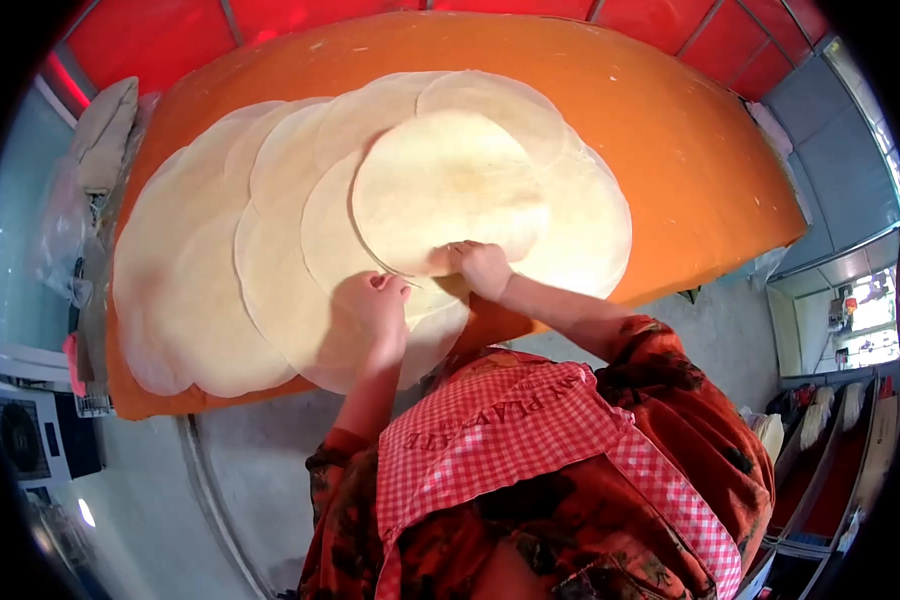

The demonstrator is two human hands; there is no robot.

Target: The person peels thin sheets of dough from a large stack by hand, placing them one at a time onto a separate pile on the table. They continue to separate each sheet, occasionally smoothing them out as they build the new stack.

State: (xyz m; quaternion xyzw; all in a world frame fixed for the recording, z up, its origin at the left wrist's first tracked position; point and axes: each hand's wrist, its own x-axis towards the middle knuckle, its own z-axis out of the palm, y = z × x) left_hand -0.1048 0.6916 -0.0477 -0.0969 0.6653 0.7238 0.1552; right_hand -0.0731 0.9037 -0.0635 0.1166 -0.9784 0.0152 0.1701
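Thin, round, pale flatbread sheets [190, 290] overlap each other across the left and middle of an orange-covered table [670, 180]. On top of them lies a smaller round pile of flatbreads [450, 180], its left edge showing some thickness. My right hand [482, 268] is closed on the near edge of that pile, fingers curled over the top sheet. Just left of it, my left hand [378, 305] has its fingers pinched together at a thin sheet edge by the pile's near-left rim. Part of the pinch is hidden by the fingers.
The table's near edge runs just in front of my checked apron [490, 430]. Folded cloth [108, 135] and clear plastic bags [62, 225] are at the left end. Red panels [310, 15] stand behind the table. Shelving [820, 470] is at the lower right.
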